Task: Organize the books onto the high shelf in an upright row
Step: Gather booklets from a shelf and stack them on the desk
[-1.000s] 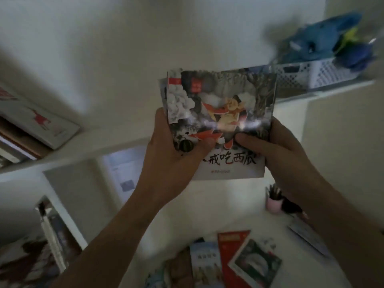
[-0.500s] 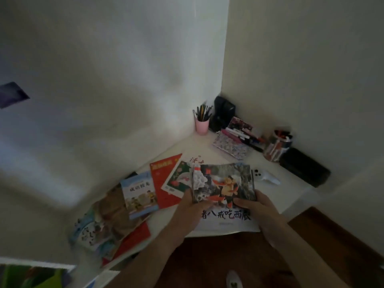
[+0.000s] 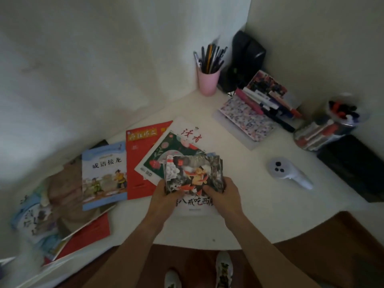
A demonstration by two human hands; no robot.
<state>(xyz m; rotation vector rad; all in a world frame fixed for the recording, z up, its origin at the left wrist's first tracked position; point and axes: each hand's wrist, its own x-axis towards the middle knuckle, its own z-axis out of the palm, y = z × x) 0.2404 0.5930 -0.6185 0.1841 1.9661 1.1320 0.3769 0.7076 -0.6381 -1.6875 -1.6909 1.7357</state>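
Observation:
I hold a small stack of picture books point(image 3: 194, 173), its top cover showing a red and orange figure, low over the white desk point(image 3: 259, 204). My left hand point(image 3: 165, 197) grips its lower left edge and my right hand point(image 3: 223, 195) grips its lower right edge, thumbs on the cover. More books lie flat on the desk: a green floral one point(image 3: 166, 154), a red one point(image 3: 138, 163), a light blue one point(image 3: 104, 175), and further overlapping books point(image 3: 47, 217) at the left. The high shelf is out of view.
A pink pen cup point(image 3: 207, 80) stands in the far corner beside a dark object point(image 3: 247, 57). A patterned notebook with pens point(image 3: 249, 117), a clear jar of markers point(image 3: 324, 129), a white controller point(image 3: 288, 173) and a black box point(image 3: 353, 165) sit at the right.
My view has dropped from the high shelf to the desk. Both hands have brought the held books down from shelf height to just above the desk.

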